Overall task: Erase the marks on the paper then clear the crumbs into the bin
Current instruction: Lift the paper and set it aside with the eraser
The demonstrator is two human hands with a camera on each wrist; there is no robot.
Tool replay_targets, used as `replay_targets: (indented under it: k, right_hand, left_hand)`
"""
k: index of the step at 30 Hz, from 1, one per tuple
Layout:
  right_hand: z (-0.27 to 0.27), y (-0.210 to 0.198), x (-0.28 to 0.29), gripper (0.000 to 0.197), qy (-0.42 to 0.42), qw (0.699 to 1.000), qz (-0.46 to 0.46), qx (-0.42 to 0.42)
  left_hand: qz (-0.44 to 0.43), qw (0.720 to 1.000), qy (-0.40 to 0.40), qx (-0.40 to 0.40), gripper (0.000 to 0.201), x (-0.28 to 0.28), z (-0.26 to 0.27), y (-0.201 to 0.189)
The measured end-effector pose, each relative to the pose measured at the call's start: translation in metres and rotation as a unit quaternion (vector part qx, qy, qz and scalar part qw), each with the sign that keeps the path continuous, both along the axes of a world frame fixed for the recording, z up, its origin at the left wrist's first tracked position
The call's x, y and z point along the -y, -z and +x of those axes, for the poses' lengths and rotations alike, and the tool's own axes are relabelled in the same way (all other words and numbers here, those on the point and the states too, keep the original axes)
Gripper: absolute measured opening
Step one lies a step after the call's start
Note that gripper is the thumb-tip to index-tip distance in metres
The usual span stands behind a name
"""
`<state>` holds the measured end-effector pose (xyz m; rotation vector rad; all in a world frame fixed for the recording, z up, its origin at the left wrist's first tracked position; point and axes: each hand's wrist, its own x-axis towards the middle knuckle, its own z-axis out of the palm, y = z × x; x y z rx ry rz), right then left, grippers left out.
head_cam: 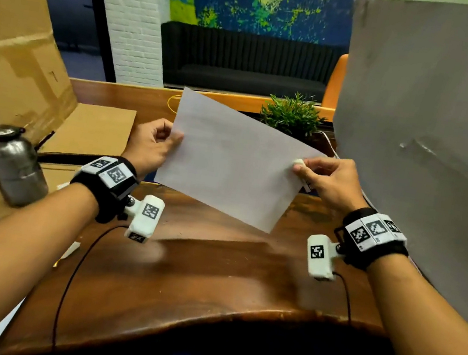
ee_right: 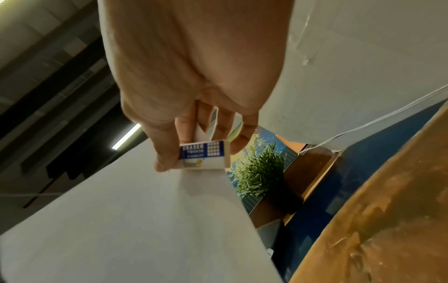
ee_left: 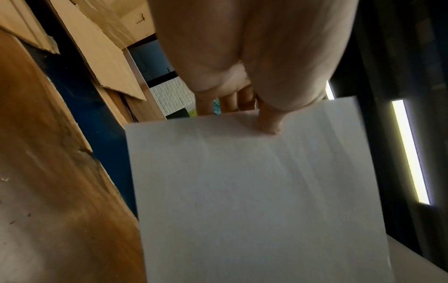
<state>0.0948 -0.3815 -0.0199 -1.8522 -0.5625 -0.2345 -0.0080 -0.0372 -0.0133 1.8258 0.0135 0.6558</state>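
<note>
A white sheet of paper is held up off the wooden desk, tilted, with no marks that I can make out. My left hand pinches its left edge; the left wrist view shows the thumb on the paper. My right hand pinches the right edge and also holds a white eraser with a blue sleeve. In the right wrist view the eraser sits between thumb and fingers against the paper. No bin is in view.
A metal bottle stands at the left beside a big cardboard box and flat cardboard. A potted plant stands behind the paper. A grey partition rises at the right. A black cable crosses the desk.
</note>
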Motion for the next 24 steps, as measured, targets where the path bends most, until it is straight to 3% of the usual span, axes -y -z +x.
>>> replay_targets:
  k: [8, 12, 15, 19, 24]
  right_hand:
    - [-0.009, 0.001, 0.005, 0.023, -0.049, 0.993, -0.015, -0.109]
    - [-0.004, -0.002, 0.019, 0.016, 0.034, 0.997, -0.019, -0.071]
    - [0.003, -0.013, 0.03, 0.015, 0.067, 0.996, -0.012, -0.049]
    - [0.011, -0.029, 0.052, 0.02, 0.08, 0.991, -0.11, -0.012]
    - [0.022, -0.029, 0.075, 0.015, 0.078, 0.984, -0.161, -0.005]
  left_hand:
    - [-0.087, 0.995, -0.049, -0.01, 0.014, 0.016, 0.011, 0.006]
    - [-0.118, 0.99, -0.069, -0.043, 0.014, 0.03, 0.025, 0.008]
    - [-0.125, 0.988, -0.029, -0.086, 0.022, 0.047, 0.037, 0.01]
    - [-0.162, 0.983, 0.01, -0.086, 0.04, 0.066, 0.049, 0.009]
    - [-0.077, 0.988, 0.008, -0.135, 0.046, 0.076, 0.056, 0.019]
